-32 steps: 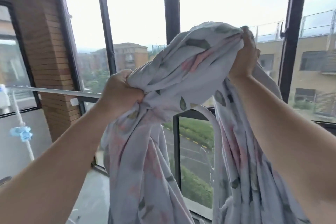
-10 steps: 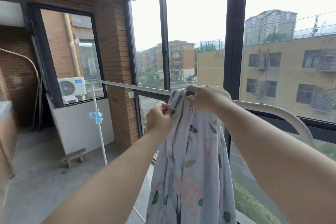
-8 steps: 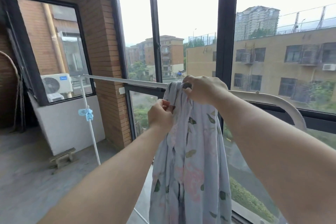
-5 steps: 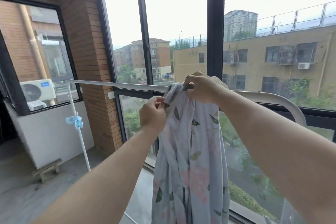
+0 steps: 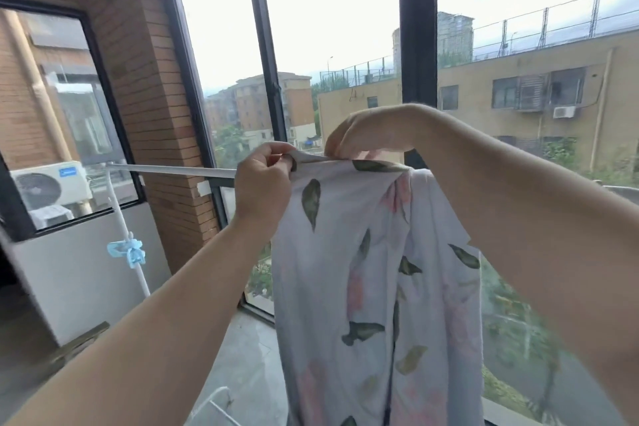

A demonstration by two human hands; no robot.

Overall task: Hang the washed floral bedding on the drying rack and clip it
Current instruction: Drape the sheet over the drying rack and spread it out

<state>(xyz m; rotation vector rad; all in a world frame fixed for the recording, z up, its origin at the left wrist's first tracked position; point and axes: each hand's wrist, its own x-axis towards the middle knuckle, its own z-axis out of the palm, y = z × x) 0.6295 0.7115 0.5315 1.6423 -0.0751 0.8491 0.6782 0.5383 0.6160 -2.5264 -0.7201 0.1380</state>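
Observation:
The pale floral bedding (image 5: 373,280), printed with green leaves and pink flowers, hangs down over the white top bar of the drying rack (image 5: 173,169). My left hand (image 5: 264,183) pinches the cloth's top edge at the bar. My right hand (image 5: 366,133) grips the same edge just to the right, slightly higher, so the edge is stretched between them. The bar under the cloth and to the right of it is hidden. Light blue clips (image 5: 128,251) sit on the rack's left upright, well to my left.
Tall black-framed windows (image 5: 416,45) stand right behind the rack. A brick pillar (image 5: 148,97) is at the left, with an air-conditioner unit (image 5: 48,183) behind a side window. A white curved rail (image 5: 214,401) shows low near the grey floor.
The bunched bedding was lowered onto the bar. In the last second my left hand pulled the top edge leftward, spreading the cloth wider, and my right hand rose a little.

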